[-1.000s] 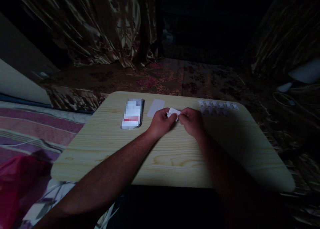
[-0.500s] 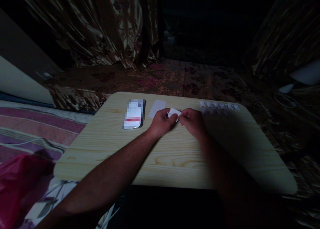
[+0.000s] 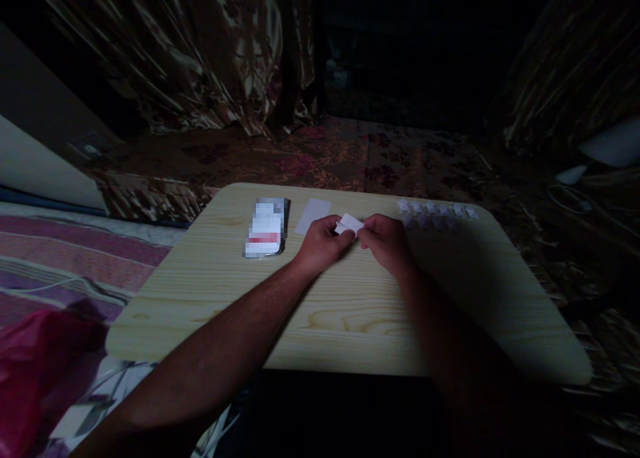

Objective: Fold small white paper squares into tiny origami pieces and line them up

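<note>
My left hand (image 3: 323, 243) and my right hand (image 3: 385, 239) meet over the far middle of a pale wooden table (image 3: 350, 318). Both pinch a small white piece of paper (image 3: 349, 224) between fingers and thumbs, just above the tabletop. A flat white paper slip (image 3: 313, 216) lies just left of the hands. Further left sits a small stack or pack (image 3: 266, 227) with a red band.
Several small folded white paper pieces (image 3: 437, 213) lie in rows at the table's far right. A striped cloth (image 3: 60, 258) and something pink (image 3: 35, 358) lie to the left. Dark patterned fabric (image 3: 350, 151) and curtains lie beyond the table.
The small paper between my fingers looks more folded and crumpled than before. Both hands stay in nearly the same place.
</note>
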The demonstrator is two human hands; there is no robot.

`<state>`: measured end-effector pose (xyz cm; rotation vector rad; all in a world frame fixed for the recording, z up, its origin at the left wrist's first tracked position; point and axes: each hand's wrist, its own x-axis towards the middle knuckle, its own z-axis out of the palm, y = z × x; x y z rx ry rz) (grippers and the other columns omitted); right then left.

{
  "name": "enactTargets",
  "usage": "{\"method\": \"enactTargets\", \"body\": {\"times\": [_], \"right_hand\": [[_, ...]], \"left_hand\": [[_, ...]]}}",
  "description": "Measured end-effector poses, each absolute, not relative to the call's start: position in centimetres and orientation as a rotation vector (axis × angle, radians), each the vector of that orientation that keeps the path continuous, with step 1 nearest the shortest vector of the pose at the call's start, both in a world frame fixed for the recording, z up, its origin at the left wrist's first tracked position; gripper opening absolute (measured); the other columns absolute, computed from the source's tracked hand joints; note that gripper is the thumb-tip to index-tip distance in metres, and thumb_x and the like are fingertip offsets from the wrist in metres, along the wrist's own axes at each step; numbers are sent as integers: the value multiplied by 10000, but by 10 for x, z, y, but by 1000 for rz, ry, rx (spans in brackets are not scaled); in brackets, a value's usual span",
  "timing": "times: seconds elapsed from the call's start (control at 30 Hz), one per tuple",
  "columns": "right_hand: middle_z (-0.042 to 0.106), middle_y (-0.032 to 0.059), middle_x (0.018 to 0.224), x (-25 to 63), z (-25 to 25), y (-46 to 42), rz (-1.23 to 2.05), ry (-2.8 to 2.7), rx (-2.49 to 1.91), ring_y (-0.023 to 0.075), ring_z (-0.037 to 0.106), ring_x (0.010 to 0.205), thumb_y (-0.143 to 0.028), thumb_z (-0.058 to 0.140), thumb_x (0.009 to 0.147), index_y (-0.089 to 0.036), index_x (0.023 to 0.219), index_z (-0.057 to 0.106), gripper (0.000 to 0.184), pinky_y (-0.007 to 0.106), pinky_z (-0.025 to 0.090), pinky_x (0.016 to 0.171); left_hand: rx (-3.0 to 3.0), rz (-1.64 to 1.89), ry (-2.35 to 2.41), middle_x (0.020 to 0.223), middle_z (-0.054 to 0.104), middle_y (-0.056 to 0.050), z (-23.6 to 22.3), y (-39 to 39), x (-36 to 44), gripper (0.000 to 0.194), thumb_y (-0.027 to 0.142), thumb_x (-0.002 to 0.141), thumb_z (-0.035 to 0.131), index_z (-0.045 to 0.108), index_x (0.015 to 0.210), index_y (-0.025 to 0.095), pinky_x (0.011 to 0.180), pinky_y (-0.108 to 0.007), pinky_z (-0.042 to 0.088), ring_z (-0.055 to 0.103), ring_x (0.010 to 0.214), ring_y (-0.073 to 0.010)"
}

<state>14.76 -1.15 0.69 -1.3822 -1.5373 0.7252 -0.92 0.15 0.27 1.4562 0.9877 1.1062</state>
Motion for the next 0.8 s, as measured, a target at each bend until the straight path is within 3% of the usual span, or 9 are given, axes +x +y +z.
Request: {"method": "enactTargets", "body": {"times": [0.37, 0.8], "right_hand": [[608, -20, 568, 146, 8, -13, 759, -1534, -1371, 114, 510, 518, -279, 590, 695, -175, 671, 600, 108, 221, 357, 499], [574, -34, 505, 146, 11, -15, 859, -1535, -1333, 107, 483, 462, -296, 597, 710, -176, 673, 597, 125, 226, 340, 473]], "left_hand": [[1464, 1130, 1010, 716, 639, -7, 4, 1, -9, 209, 301, 689, 698, 643, 788, 126, 571, -218, 391, 519, 602, -103], [1381, 1098, 969, 632, 601, 12, -2, 3, -10, 195, 294, 678, 698, 633, 763, 130, 501, -218, 339, 459, 517, -82]]}}
